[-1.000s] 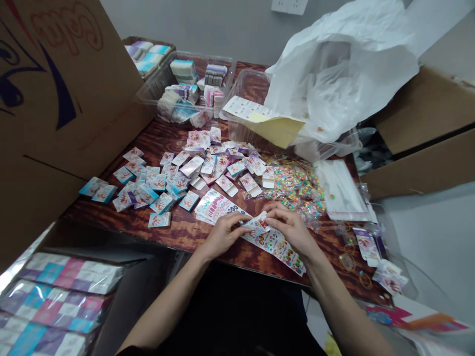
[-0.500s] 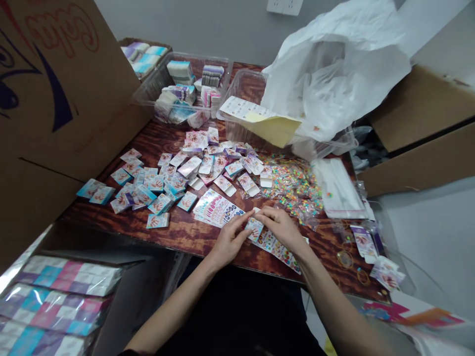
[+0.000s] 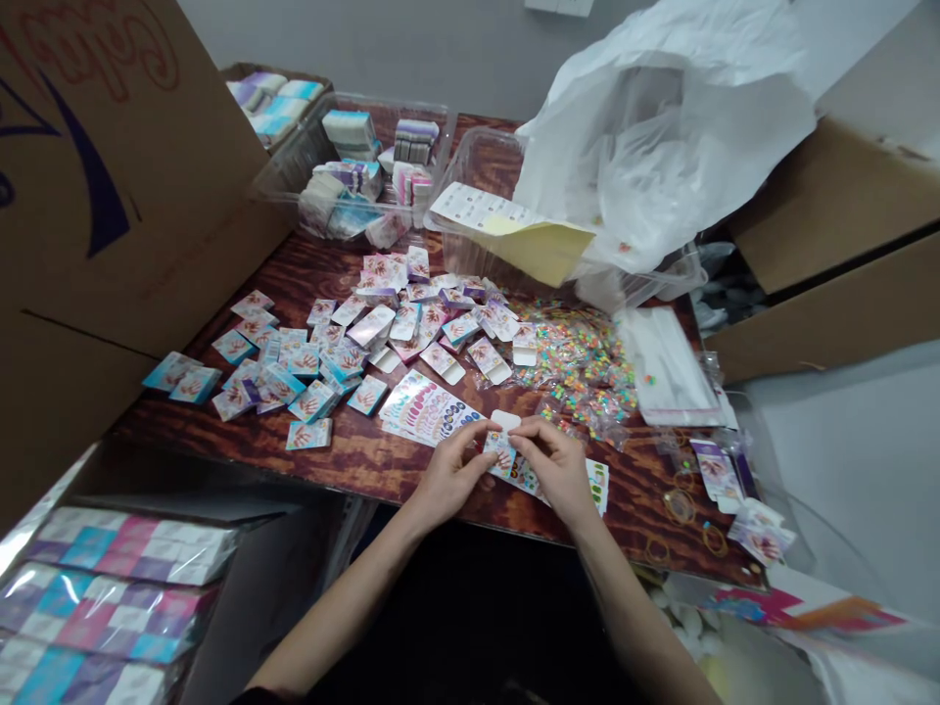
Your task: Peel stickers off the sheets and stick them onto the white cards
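Note:
Between my two hands is a small blue-and-white box (image 3: 500, 455) with a hand picture and its white top flap (image 3: 506, 421) raised. My left hand (image 3: 456, 472) grips the box's left side between thumb and fingers. My right hand (image 3: 556, 464) pinches near its upper right edge, by the flap. Under and beside the hands lie printed sticker sheets (image 3: 430, 408). Many small boxes (image 3: 306, 360) are scattered on the dark wooden table to the left. Small bags of colourful pieces (image 3: 584, 362) are heaped beyond my right hand.
Clear plastic trays (image 3: 286, 186) stand at the back, one holding bundled cards. A white plastic bag (image 3: 653, 166) covers another tray. A large cardboard box (image 3: 132, 196) rises at left; rubber bands (image 3: 680, 505) and white sleeves (image 3: 672, 372) lie at right.
The box's white flap now stands up in fuller view. My right hand has shifted slightly, uncovering the right end of the sticker sheets. The view has moved a little.

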The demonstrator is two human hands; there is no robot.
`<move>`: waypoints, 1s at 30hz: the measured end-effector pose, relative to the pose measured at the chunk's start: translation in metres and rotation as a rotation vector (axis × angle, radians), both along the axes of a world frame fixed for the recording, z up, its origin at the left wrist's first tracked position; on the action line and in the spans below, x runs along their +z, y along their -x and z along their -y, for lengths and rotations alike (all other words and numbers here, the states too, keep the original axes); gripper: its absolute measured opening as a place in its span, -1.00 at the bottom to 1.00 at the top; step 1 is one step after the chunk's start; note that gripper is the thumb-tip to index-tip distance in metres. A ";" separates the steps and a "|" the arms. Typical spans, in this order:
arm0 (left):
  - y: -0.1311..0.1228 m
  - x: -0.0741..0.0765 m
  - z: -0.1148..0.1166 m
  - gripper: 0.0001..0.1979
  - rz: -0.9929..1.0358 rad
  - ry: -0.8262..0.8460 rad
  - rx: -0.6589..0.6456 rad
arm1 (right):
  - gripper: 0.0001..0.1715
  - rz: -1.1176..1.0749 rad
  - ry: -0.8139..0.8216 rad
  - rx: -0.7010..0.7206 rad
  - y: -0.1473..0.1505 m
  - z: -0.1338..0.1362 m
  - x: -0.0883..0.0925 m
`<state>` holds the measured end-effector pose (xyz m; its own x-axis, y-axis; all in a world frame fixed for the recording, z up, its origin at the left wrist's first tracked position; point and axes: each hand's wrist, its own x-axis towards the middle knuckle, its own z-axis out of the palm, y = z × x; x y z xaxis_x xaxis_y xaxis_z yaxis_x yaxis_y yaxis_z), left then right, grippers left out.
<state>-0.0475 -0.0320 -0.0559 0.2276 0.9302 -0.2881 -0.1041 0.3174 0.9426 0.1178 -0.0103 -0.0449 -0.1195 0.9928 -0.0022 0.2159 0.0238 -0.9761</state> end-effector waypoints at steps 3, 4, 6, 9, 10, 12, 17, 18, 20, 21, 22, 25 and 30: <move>0.000 0.003 -0.001 -0.64 -0.036 -0.037 -0.005 | -0.80 -0.075 0.068 -0.076 0.002 -0.003 0.000; 0.000 0.004 -0.002 -0.64 -0.043 -0.054 0.004 | -0.70 -0.100 0.087 -0.087 0.003 -0.004 0.001; 0.001 0.003 -0.003 -0.59 -0.044 -0.076 0.039 | -0.67 -0.094 0.088 -0.036 0.003 -0.005 0.003; 0.004 0.001 -0.002 -0.54 -0.049 -0.087 0.069 | -0.82 -0.011 0.039 0.088 0.000 -0.007 0.007; 0.005 0.000 -0.002 -0.53 -0.067 -0.098 0.061 | -0.81 -0.001 0.043 0.101 0.000 -0.007 0.008; 0.007 0.000 -0.001 -0.52 -0.111 -0.132 0.026 | -0.78 -0.030 0.104 0.068 -0.001 -0.007 0.008; 0.012 0.002 0.000 -0.52 -0.133 -0.202 -0.073 | -0.73 -0.205 0.291 -0.080 0.002 -0.007 0.004; 0.013 0.003 0.000 -0.51 -0.122 -0.202 -0.085 | -0.72 -0.225 0.306 -0.097 0.002 -0.007 0.003; 0.013 0.003 0.000 -0.50 -0.095 -0.188 -0.095 | -0.71 -0.249 0.329 -0.119 0.001 -0.008 0.002; 0.014 0.003 0.001 -0.50 -0.082 -0.179 -0.095 | -0.70 -0.253 0.339 -0.121 -0.001 -0.008 0.003; 0.014 0.004 0.001 -0.49 -0.072 -0.169 -0.093 | -0.70 -0.249 0.344 -0.113 -0.002 -0.008 0.003; 0.013 0.003 0.003 -0.49 -0.058 -0.131 -0.084 | -0.72 -0.194 0.327 -0.021 -0.004 -0.005 0.008; 0.008 -0.001 0.006 -0.50 -0.024 -0.102 0.000 | -0.78 -0.054 0.100 0.024 0.005 0.005 0.018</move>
